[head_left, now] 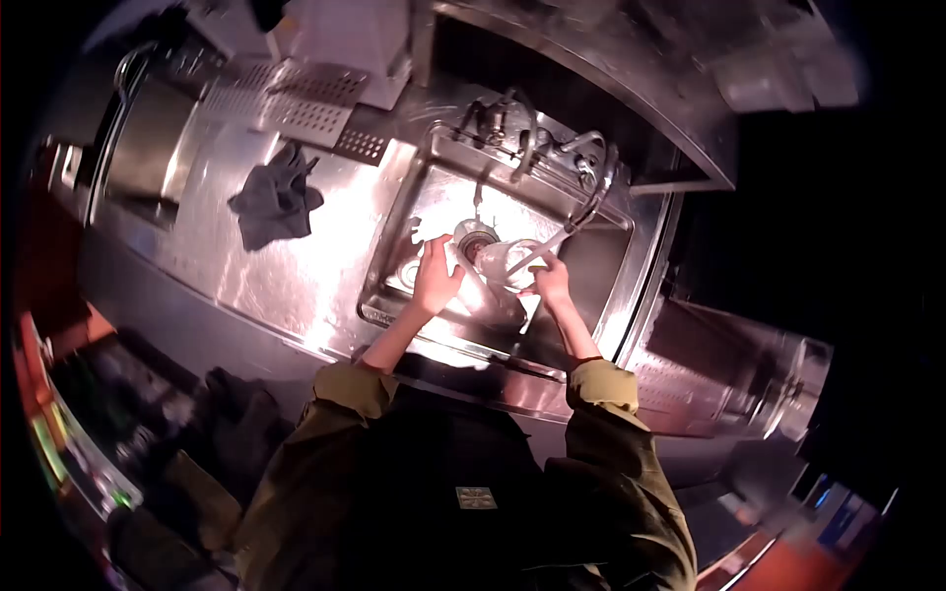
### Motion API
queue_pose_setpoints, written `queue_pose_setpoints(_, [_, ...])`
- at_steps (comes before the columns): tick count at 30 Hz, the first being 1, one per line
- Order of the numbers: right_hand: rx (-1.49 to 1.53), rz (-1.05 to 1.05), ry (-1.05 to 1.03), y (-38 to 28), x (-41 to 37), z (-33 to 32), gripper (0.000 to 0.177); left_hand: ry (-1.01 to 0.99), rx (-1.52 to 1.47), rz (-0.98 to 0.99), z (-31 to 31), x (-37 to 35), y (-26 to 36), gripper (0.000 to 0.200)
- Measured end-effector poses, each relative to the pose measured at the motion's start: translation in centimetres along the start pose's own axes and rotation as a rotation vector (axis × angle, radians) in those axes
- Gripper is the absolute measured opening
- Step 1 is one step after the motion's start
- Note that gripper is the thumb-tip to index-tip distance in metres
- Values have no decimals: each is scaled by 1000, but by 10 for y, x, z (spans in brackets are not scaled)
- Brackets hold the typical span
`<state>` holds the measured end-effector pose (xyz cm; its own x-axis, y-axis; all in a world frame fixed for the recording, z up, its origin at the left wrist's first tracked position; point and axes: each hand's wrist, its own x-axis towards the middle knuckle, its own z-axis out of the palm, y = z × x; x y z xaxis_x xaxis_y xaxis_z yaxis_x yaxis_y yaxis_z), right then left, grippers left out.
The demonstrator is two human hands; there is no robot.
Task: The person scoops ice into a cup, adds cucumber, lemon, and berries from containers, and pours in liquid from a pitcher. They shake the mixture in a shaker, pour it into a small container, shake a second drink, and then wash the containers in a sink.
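A clear glass container (507, 261) lies tilted over the steel sink (394, 241), just under the spout of the curved faucet (586, 202). My right hand (552, 281) grips the container's near end, with something yellowish at the fingers. My left hand (436, 276) hovers to its left inside the basin, fingers apart, holding nothing. The drain (475, 236) shows just beyond the container.
A dark grey cloth (276, 197) lies crumpled on the steel counter left of the sink. A perforated metal tray (296, 108) sits behind it. Taps and pipes (498, 123) line the sink's back edge. A steel shelf (611, 69) overhangs behind.
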<state>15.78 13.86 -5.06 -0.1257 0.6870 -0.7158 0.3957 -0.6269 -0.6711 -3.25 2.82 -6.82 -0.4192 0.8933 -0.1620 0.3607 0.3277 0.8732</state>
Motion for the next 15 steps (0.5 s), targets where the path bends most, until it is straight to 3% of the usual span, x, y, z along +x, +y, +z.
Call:
queue_pose_setpoints(1, [81,-45,90,17,11,-4,49,15,-33,-13,2,-2,-1,51])
queue_pose_setpoints(2, [-142,-198,162,58,42,-7,49,31,-63,-20,4,0,-1,51])
queue_pose_setpoints(4, [-427,-308,201,77,52,-10,52,57,-111,-37,6,1,-1,49])
queue_pose_setpoints(5, [-207,-116,146,8,-10,4,52,58,-120,-47,4,4,1,49])
queue_pose_setpoints(7, [-100,-101,186,25,-2,-8,53,42,-145,-63,1,4,8,48])
queue_pose_setpoints(9, [-659,-415,401,53,5,4,53,72,-169,-58,4,6,7,46])
queue_pose_setpoints(10, [-707,-417,336,55,6,3,52,80,-162,-34,3,8,7,45])
queue_pose_setpoints(13, [-179,-200,129,35,-9,-11,51,-19,-181,-102,1,5,6,43])
queue_pose_setpoints(14, [-450,-428,281,93,35,-19,47,-53,-171,-136,1,3,5,42])
queue_pose_setpoints(15, [-718,-742,402,82,22,-3,44,-84,-159,-172,1,1,3,41])
